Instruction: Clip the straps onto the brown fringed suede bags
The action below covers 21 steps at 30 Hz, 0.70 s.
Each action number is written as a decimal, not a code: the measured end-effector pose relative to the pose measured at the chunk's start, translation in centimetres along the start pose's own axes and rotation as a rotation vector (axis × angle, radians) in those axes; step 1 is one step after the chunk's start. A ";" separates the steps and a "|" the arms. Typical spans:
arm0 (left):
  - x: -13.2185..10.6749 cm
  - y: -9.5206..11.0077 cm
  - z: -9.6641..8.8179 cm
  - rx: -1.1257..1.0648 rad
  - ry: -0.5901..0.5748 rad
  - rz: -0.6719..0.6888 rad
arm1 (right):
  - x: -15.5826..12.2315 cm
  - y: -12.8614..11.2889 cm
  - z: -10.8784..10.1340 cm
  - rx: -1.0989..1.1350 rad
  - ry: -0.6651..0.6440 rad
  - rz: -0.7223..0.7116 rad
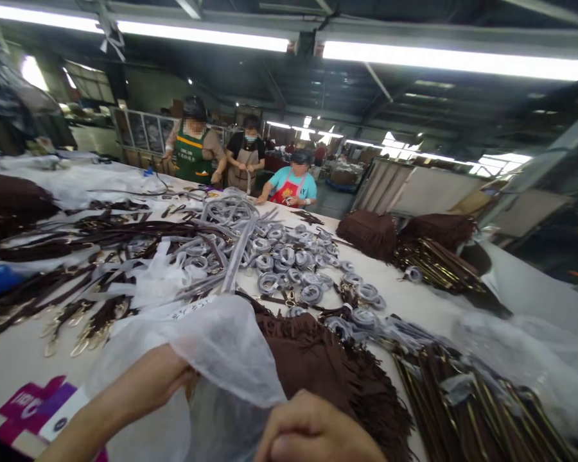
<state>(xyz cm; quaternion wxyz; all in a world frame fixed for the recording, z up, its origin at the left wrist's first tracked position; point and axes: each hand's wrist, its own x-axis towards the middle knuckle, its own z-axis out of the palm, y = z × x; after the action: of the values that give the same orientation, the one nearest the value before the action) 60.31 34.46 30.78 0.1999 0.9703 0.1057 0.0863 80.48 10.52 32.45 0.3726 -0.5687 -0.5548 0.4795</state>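
A translucent white plastic bag [226, 343] hangs in front of me, its mouth spread. My left hand [176, 369] reaches under the bag's film, which covers its fingers. At the bag's right edge, my right hand [315, 430] is closed with its fingers curled; the film meets it there. Just beyond lies a pile of dark brown fringed pieces [308, 359], partly behind the bag. Below my left forearm, a purple and white printed packet [38, 407] rests on the table [9, 359].
Coiled straps in grey wrapping [289, 260] heap mid-table. Brown straps with metal clasps [91, 321] spread left, near a blue object [0, 282]. Wrapped brown pieces with gold-coloured edges [481, 398] lie right. Brown fringed stacks [368, 232] stand farther back. Several people [192, 151] work across the table.
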 end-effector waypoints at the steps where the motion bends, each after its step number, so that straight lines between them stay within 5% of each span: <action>1: -0.2 1.8 -0.9 -0.043 -0.038 -0.001 | -1.1 0.5 -1.8 0.036 0.193 0.046; 3: -0.1 5.7 -2.6 -0.136 -0.139 0.069 | -2.6 2.6 -5.1 -0.161 0.649 0.120; 4: 0.2 7.6 -3.2 -0.185 -0.166 0.122 | -3.0 4.1 -6.3 -0.310 0.723 0.188; 7: 2.2 12.7 -2.6 -0.302 -0.256 0.317 | -3.3 8.7 -8.6 -0.768 0.540 0.449; 10: 5.1 15.0 1.7 -0.192 -0.284 0.316 | -3.3 11.3 -9.7 -0.964 0.380 0.522; 15: 8.5 10.9 9.5 0.167 -0.351 -0.218 | -3.6 11.4 -11.1 -1.000 0.256 0.448; 21: 7.2 4.6 11.4 0.182 -0.500 -0.380 | -5.3 10.9 -15.4 -1.087 0.297 0.393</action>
<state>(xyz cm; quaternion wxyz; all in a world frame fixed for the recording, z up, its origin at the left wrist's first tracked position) 70.37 27.87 23.19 0.1444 0.9383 0.2399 -0.2031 98.67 5.76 26.76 0.0057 -0.8309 -0.5470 0.1021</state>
